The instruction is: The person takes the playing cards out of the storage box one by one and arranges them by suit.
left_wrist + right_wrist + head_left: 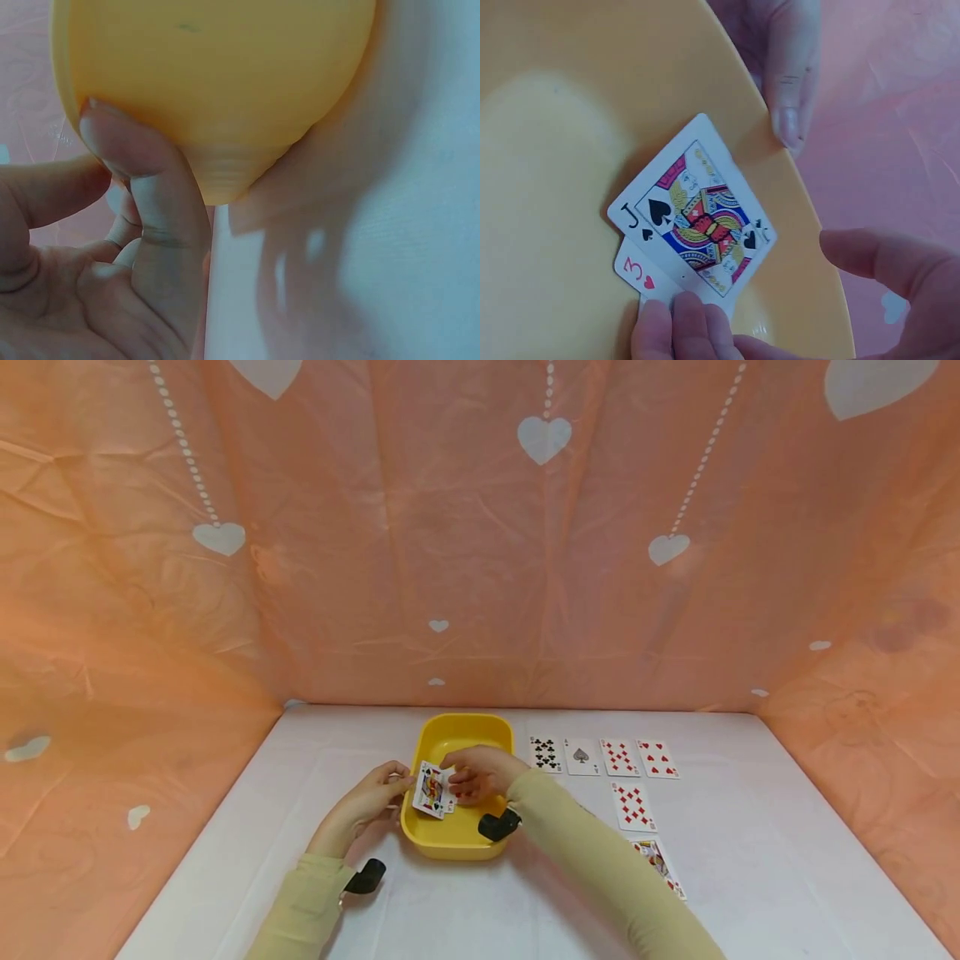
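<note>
A yellow plastic tub [450, 842] stands on the table before me. My left hand [369, 800] grips its left rim between thumb and finger, as the left wrist view shows up close. Inside the tub a jack of spades [701, 214] lies face up, partly over a three of hearts [646, 276]. My right hand [486, 773] reaches into the tub, its fingertips [690, 319] over the lower edge of these cards. Its thumb is held apart from them, near the rim in the right wrist view. More of the cards is hidden under those fingers.
Right of the tub lies a row of face-up cards: a clubs card [545, 755], an ace of spades [582, 757], a diamonds card [619, 757] and a six of hearts [658, 760]. Below are another diamonds card [633, 807] and a face card [654, 858], partly behind my right sleeve.
</note>
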A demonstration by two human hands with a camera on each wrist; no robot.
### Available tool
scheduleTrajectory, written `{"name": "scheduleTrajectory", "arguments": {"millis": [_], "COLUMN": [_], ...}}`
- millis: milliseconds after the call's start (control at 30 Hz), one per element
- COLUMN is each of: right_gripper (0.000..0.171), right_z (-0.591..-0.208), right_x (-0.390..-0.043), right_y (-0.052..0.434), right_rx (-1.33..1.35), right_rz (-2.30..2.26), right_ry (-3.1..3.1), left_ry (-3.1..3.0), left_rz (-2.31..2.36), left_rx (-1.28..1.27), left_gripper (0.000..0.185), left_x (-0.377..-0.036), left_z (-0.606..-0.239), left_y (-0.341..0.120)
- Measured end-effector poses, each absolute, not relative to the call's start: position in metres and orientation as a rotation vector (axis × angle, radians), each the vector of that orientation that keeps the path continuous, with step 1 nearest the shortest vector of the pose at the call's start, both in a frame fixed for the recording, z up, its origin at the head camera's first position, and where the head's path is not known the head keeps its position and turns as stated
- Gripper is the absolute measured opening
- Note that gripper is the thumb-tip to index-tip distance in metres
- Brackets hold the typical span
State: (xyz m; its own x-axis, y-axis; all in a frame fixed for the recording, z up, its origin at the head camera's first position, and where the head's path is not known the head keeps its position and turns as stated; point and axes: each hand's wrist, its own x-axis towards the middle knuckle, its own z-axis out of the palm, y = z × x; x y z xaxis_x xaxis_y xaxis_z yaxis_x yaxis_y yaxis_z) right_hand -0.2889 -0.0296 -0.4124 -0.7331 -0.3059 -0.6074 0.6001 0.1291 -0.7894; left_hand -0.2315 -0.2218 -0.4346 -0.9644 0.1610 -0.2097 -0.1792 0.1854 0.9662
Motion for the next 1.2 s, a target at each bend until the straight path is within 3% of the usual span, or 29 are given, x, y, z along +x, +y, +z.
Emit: {"name": "scheduleTrajectory", "arguments": {"millis": [200,500,900,1200], "right_gripper": [0.033,0.023,0.020,0.020], "right_z": [-0.418,-0.418,-0.422,-0.420], "right_x": [-0.291,-0.297,-0.301,-0.302], "right_y": [-0.034,-0.034,-0.036,-0.032], "right_rx": [0.252,0.180,0.154,-0.020], "right_rz": [-1.626,-1.557,-1.467,-1.387], "right_ry": [1.762,1.775,1.831,1.948], "left_ry": [2.182,2.186,2.168,2.173], "left_rz": [1.856,1.860,1.878,1.873], "left_rx": [-0.014,-0.023,-0.029,-0.014], "left_gripper": [0.013,0.014,0.013,0.014], "left_x": [-0.232,-0.231,-0.232,-0.231], "left_z": [-0.435,-0.433,-0.435,-0.435], "left_y": [-0.222,-0.222,-0.221,-0.221]}}
